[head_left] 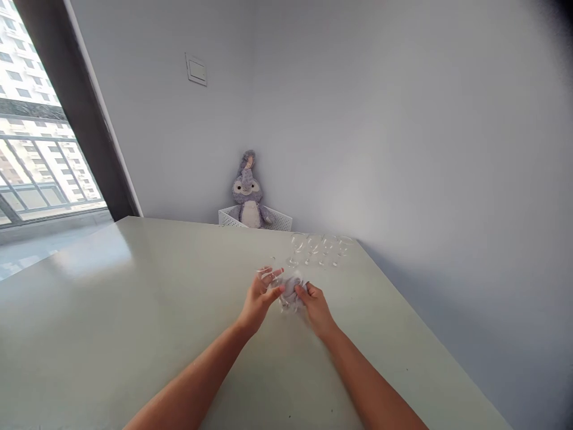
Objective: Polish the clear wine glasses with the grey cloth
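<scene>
Above the tabletop, my left hand (262,292) has its thumb and fingers curled round a clear stemmed glass (265,272), mostly hidden by the fingers and what lies against it. My right hand (314,301) pinches a crumpled pale grey cloth (293,286) between thumb and fingers. The cloth bunches against the glass between both hands; blur and transparency obscure where one ends. Just beyond the hands, several clear stemmed glasses (297,243) stand upright in a row near the table's far right edge.
A pale glossy table (170,310) spreads out under my arms. Past its far edge, a grey plush rabbit (248,194) sits in a white perforated basket (281,221). A grey wall (425,179) borders the right side; a window with railings is at left.
</scene>
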Tool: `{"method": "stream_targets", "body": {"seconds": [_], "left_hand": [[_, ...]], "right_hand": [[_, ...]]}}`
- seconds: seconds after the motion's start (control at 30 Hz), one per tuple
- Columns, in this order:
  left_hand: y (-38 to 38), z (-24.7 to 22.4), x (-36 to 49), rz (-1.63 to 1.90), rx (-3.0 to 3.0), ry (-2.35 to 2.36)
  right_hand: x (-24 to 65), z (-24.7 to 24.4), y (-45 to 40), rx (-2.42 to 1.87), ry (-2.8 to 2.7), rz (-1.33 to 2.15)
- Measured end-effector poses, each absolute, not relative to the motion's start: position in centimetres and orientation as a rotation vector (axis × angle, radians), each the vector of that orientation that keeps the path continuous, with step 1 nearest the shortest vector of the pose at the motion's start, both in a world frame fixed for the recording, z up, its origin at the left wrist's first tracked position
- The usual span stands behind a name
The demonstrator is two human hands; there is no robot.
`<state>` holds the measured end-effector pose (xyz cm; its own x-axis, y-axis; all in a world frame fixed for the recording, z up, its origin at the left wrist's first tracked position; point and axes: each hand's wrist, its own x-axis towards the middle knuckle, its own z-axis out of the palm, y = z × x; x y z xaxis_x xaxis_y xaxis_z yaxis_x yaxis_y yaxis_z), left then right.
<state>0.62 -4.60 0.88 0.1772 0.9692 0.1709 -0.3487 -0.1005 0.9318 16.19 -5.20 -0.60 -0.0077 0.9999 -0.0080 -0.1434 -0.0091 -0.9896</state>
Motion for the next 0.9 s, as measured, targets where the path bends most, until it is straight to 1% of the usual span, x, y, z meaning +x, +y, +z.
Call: {"method": "stream_targets", "body": {"seconds": [0.07,0.17,0.3,0.4,0.47,0.5,0.53,0.6,0.67,0.7,0.77,0.9], "left_hand": [[-4.5,1.0,0.6,1.403,1.114,0.689],[-4.6,0.9,0.7,1.513,1.119,0.65],[-5.3,1.0,0.9,1.582,1.23,0.729],[-5.2,1.3,0.4,1.667,1.305,0.822],[-4.7,1.5,-0.1,1.748,1.341,0.893],[-4.5,1.5,-0.4,1.791,1.364,0.92],[-4.2,1.5,-0.7,1.839,1.399,0.935],[-4.0,1.3,-1.0,1.928,1.526,0.934],[-4.1,0.9,-0.9,1.965,1.723,0.913],[-4.3,0.6,-0.7,1.952,1.823,0.906],[-5.1,0.1,0.0,1.859,1.98,0.898],[-6.6,-0.3,1.7,1.618,2.167,0.789]], "right_hand": [[16.3,-0.9,-5.0,-1.063,-0.943,1.28],[15.3,-1.0,-5.5,-0.885,-0.899,1.494],[13.2,-0.8,-7.1,-0.799,-1.066,1.847],[12.7,-0.5,-8.0,-0.838,-1.248,1.945],[12.9,-0.3,-8.4,-0.896,-1.427,1.942],[13.1,-0.3,-8.5,-0.955,-1.557,1.873],[13.3,-0.3,-8.5,-1.041,-1.699,1.724],[13.7,-0.2,-8.5,-1.234,-1.921,1.214],[14.1,-0.2,-8.3,-1.337,-1.952,0.685],[14.2,-0.2,-8.2,-1.346,-1.924,0.521],[14.4,-0.2,-8.0,-1.296,-1.88,0.419],[14.0,-1.0,-7.8,-1.129,-1.813,0.609]]}}
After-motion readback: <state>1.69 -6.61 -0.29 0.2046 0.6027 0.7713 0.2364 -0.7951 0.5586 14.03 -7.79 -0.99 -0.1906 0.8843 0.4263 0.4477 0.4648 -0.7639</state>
